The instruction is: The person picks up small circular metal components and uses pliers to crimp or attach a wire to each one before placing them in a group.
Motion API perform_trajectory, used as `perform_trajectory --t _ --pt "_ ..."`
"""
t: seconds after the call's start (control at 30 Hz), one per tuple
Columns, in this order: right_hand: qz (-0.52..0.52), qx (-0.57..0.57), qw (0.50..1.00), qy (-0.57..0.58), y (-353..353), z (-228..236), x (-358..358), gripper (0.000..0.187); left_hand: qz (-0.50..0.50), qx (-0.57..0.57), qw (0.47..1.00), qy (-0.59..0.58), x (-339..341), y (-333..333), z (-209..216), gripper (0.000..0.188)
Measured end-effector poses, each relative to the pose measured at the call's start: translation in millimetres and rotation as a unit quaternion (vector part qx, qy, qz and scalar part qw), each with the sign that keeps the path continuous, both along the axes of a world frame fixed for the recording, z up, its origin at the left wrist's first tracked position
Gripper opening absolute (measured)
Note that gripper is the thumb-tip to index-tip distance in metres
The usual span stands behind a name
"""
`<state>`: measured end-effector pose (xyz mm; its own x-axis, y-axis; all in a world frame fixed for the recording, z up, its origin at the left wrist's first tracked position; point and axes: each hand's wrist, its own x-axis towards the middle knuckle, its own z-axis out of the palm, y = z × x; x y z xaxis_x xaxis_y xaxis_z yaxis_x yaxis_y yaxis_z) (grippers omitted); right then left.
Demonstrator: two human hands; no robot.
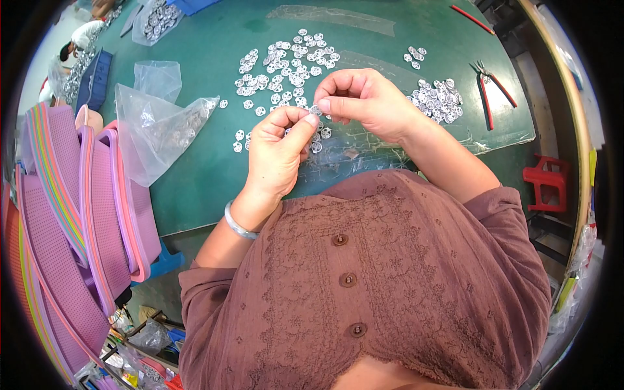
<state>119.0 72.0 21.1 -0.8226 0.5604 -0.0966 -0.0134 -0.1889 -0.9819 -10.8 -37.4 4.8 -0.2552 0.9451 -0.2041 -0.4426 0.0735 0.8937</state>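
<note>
Between my fingertips is a small round silver metal piece (314,110) with cut-out openings. My left hand (281,144) pinches it from the left, and my right hand (365,104) closes thumb and forefinger on its other side. Many like pieces (286,68) lie scattered on the green table just beyond my hands. A few more sit under and beside my left fingers, partly hidden. To the right of my right hand is a denser heap of silver pieces (439,101), with a small group (415,57) farther back.
Red-handled pliers (492,94) lie open at the table's right, and a red stick (472,19) beyond. Clear plastic bags (149,136) with silver pieces rest at the left. Stacked purple baskets (58,214) crowd the left side. A red stool (546,183) stands right. Another person (86,36) is far left.
</note>
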Motion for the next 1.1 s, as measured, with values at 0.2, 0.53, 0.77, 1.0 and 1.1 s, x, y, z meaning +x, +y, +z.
perform_trajectory --t 0.2,0.53,0.77,1.0,1.1 --pt "0.029 0.010 0.998 0.050 1.4 -4.5 -0.3 0.008 -0.072 -0.032 0.985 -0.154 -7.1 1.4 -0.3 0.016" --pt "0.005 0.024 1.000 -0.002 2.2 -0.7 3.3 0.011 0.002 -0.018 0.989 -0.145 -2.0 1.9 -2.0 0.005" --pt "0.024 0.034 0.999 0.006 1.8 -3.4 2.7 0.011 0.046 0.007 0.997 -0.064 2.6 1.8 -3.0 0.003" --pt "0.001 0.039 0.999 0.013 0.4 -4.7 1.1 0.009 0.029 -0.024 0.999 -0.025 6.6 1.0 1.6 0.002" --pt "0.005 0.050 0.999 0.016 0.9 -4.6 1.7 0.008 0.019 -0.015 1.000 -0.011 6.5 1.5 -2.0 0.003"
